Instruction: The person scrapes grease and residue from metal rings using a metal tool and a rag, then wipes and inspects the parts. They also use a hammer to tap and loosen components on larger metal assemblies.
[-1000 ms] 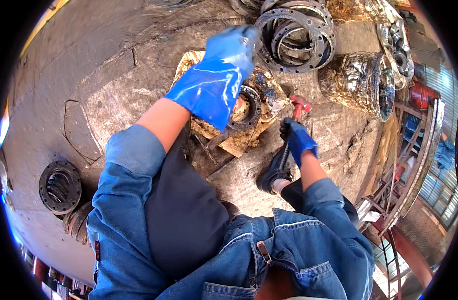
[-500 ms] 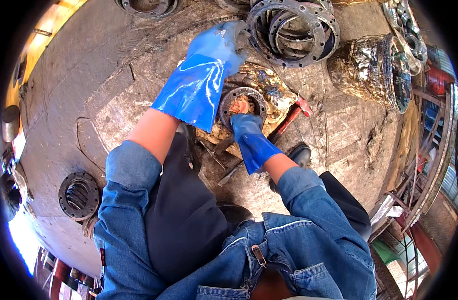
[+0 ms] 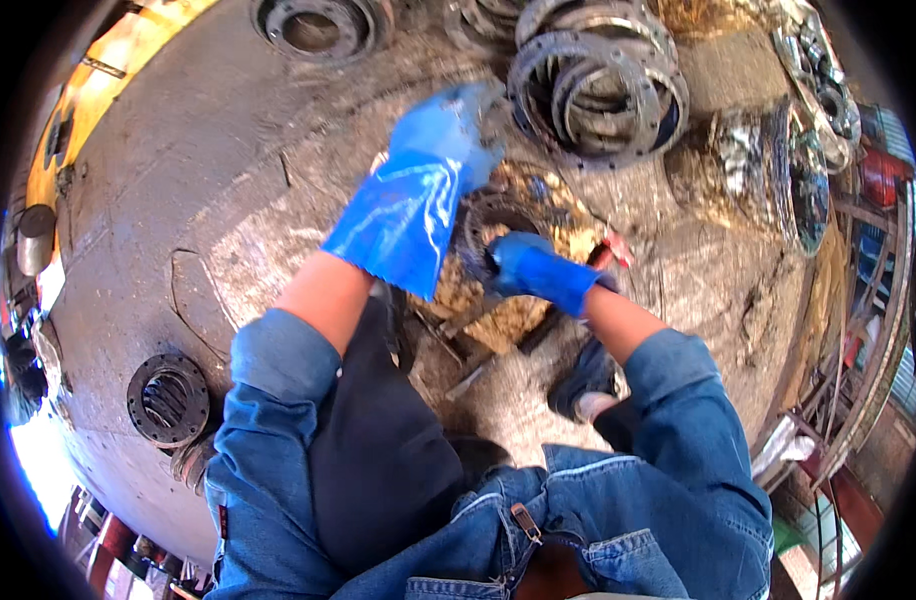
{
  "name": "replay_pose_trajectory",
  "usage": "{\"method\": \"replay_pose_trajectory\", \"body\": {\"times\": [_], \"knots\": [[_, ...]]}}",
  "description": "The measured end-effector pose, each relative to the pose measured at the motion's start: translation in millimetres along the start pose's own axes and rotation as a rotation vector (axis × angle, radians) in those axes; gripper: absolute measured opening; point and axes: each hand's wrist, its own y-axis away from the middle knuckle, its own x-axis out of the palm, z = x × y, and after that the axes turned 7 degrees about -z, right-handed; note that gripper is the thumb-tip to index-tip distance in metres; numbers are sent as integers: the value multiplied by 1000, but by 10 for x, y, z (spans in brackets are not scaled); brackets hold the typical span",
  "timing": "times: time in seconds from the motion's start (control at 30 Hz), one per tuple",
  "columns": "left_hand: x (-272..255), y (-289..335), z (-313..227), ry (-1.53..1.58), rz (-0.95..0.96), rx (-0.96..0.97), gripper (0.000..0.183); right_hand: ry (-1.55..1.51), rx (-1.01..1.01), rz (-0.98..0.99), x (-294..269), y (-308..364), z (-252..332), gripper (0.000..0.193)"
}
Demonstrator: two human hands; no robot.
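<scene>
Both my hands wear blue rubber gloves. My left hand (image 3: pixel 446 128) is above the floor, left of a stack of greasy bolt-holed rings (image 3: pixel 598 100). Its fingers and thumb are spread, and I see nothing between them. Lower down, a dark metal flange ring (image 3: pixel 475 222) lies on crumpled, oil-stained brownish sheeting (image 3: pixel 568 225). My right hand (image 3: pixel 520 262) is closed on the near right rim of this ring, its fingertips hidden at the edge. A red-headed hammer (image 3: pixel 618 248) lies right of the sheeting, partly behind my right wrist.
Another flange ring (image 3: pixel 316 32) lies at the far left, and a small ring stack (image 3: pixel 168 400) at the near left. A greasy cylindrical container (image 3: pixel 743 165) lies at the right, beside metal parts in plastic (image 3: pixel 828 95). A metal rod (image 3: pixel 438 335) lies by my feet.
My right hand has shifted from the ring's middle to its near right rim. The orange-red patch inside the ring no longer shows. The view has shifted slightly; my left hand stays raised.
</scene>
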Motion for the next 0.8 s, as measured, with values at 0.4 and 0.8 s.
{"method": "replay_pose_trajectory", "body": {"times": [0.4, 0.8], "knots": [[-197, -60, 55, -89, -98, -51, 51, -605, 440, 18, -42, 964, -224, 71], [-241, 89, 194, 4, -95, -140, 42, -99, 80, -362, -1905, 1244, 679, 46]]}}
